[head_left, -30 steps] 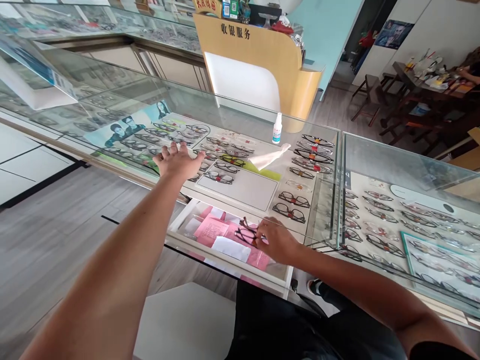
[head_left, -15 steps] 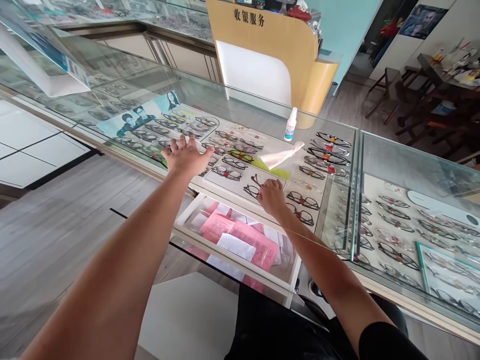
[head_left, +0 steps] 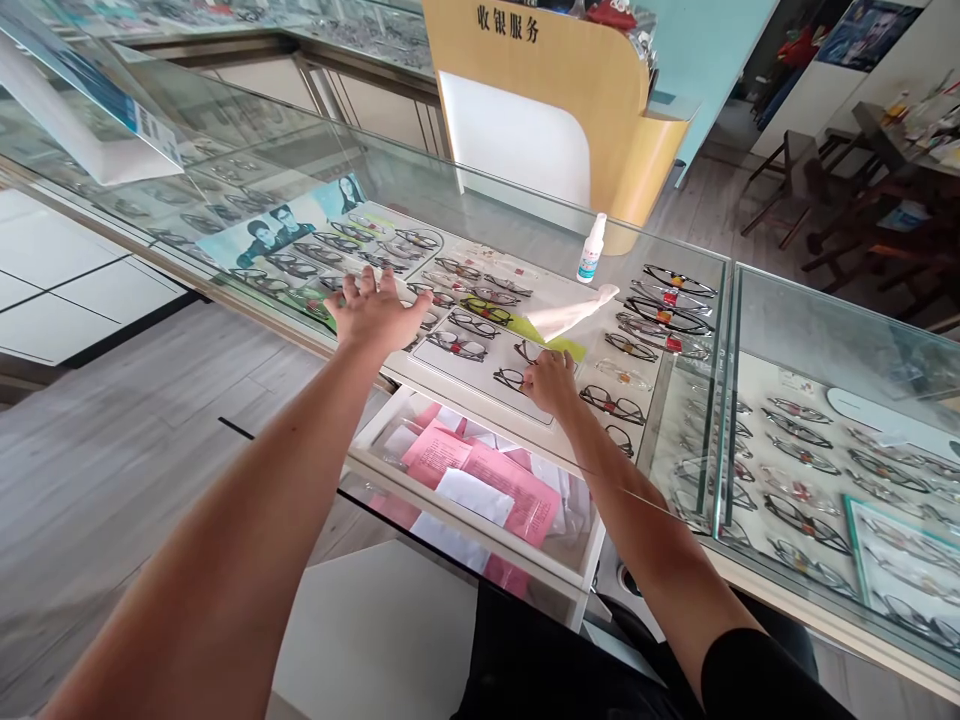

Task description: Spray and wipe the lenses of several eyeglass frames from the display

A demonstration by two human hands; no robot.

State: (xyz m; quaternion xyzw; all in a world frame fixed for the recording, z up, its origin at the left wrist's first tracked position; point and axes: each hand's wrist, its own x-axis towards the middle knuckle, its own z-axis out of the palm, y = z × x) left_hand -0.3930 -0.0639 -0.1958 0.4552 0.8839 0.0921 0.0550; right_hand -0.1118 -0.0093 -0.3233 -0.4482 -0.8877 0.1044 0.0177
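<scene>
My left hand [head_left: 377, 312] lies flat with fingers spread on the glass top of the display case [head_left: 240, 190], above rows of spectacles. My right hand [head_left: 550, 382] reaches under the glass onto the white display tray [head_left: 480, 372] and grips a dark-framed pair of glasses [head_left: 514, 378], holding it down on the tray's bare patch. Another dark pair [head_left: 457, 346] lies just left of it. Below the tray an open drawer [head_left: 465, 520] shows pink slips [head_left: 491, 475] and white papers.
A small spray bottle [head_left: 592, 249] and a white cloth [head_left: 570, 310] rest on the glass. More glasses fill the tray's right side [head_left: 667, 300] and the neighbouring case [head_left: 825, 440]. A wooden cashier counter [head_left: 547, 90] stands behind; chairs and a cluttered table far right.
My right hand lifted the dark glasses out of the drawer and carried them up onto the display tray. The left hand stayed flat on the glass.
</scene>
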